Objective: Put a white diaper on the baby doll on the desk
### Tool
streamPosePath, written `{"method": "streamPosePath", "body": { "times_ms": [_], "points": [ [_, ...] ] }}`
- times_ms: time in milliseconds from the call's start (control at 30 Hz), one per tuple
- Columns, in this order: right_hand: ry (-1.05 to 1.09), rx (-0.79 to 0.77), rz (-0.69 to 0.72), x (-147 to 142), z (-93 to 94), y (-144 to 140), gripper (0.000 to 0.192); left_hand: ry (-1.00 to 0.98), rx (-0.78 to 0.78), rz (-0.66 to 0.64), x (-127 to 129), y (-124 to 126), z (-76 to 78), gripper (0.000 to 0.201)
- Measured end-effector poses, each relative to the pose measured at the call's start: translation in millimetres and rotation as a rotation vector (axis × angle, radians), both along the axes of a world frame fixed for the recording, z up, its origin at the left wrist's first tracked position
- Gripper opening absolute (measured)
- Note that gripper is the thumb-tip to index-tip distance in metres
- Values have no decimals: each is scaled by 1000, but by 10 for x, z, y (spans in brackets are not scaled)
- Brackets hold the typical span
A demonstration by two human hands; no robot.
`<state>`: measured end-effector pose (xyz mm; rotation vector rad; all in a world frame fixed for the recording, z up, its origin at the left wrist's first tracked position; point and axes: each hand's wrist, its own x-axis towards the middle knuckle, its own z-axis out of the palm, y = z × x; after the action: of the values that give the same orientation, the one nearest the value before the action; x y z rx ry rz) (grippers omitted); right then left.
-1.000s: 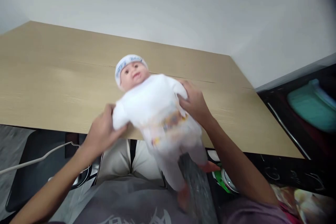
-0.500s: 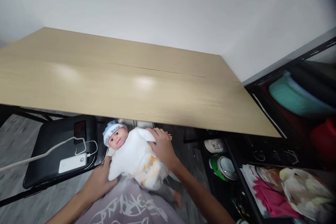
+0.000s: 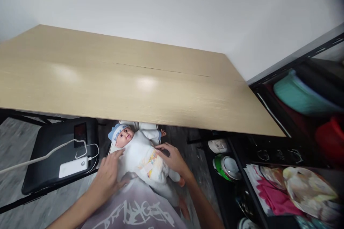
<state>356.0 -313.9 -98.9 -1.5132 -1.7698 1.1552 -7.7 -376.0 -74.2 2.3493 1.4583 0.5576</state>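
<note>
A baby doll lies face up across my lap, its head to the upper left. It wears a blue-and-white cap with lettering, a white long-sleeved top, and a diaper with a yellow-orange printed band. My left hand rests against the doll's side near its shoulder, thumb and fingers spread apart. At the waist, by the top edge of the diaper, my right hand touches the doll with its fingers apart. The arm on the table side reaches out, sleeve and small hand visible.
A wooden tabletop spans the view just ahead, above the doll. To the left, a black stool seat carries a white power bank with a cable. Shelves at right hold a green can, pink cloth and a teal basin.
My right hand has come down from the doll's far sleeve to its waist. My left hand has shifted up slightly, its fingers loosened from the near sleeve.
</note>
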Motion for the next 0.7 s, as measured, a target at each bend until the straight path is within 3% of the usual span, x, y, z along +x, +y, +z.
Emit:
{"method": "streamPosePath", "body": {
  "times_ms": [133,233,333,500,700],
  "points": [
    [-13,73,-42,-11,-95,132,25,-120,-117,-326,478,356,279,64],
    [-16,94,-31,11,-129,182,27,-85,-122,-528,683,612,349,43],
    [16,91,30,40,-84,142,24,-95,-123,-566,718,738,325,29],
    [-23,149,75,42,-65,68,21,-138,-162,-540,748,725,261,14],
    [-211,254,-56,132,-231,245,24,-89,-78,-540,856,707,275,15]
  ]
}}
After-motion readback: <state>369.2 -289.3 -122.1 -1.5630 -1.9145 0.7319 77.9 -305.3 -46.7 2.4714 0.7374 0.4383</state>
